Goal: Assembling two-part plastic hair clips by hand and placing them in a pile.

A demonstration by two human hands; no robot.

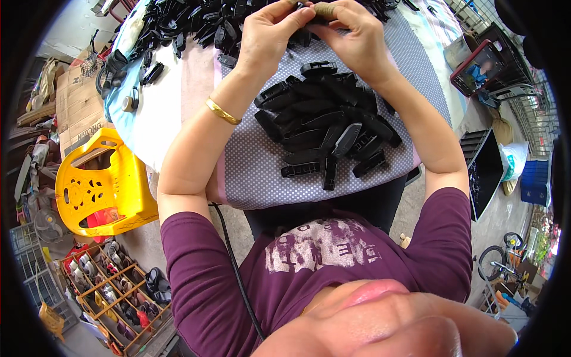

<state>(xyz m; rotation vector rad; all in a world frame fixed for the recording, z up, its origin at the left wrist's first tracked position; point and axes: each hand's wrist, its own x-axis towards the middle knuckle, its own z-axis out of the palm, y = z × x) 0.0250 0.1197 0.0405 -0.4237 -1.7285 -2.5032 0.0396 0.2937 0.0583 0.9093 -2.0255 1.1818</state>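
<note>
Both hands meet at the far side of the table, raised over its patterned cloth. My left hand (270,35) is closed, thumb and fingertips pinched on a small black plastic part (301,5). My right hand (357,41) closes on the same part from the other side, and a tan wrap (325,10) covers one of its fingers. Fingers and the frame's top edge hide most of the part. Between my forearms lies a heap of elongated black plastic pieces (339,113). Beyond my left hand spreads a larger pile of similar black pieces (196,24).
A phone (477,68) stands at the table's right edge. To the left is a yellow plastic chair (89,190), with a shoe rack (113,291) below it. A black crate (486,172) and a blue crate (535,181) are on the right. A black cable (233,262) runs by my left arm.
</note>
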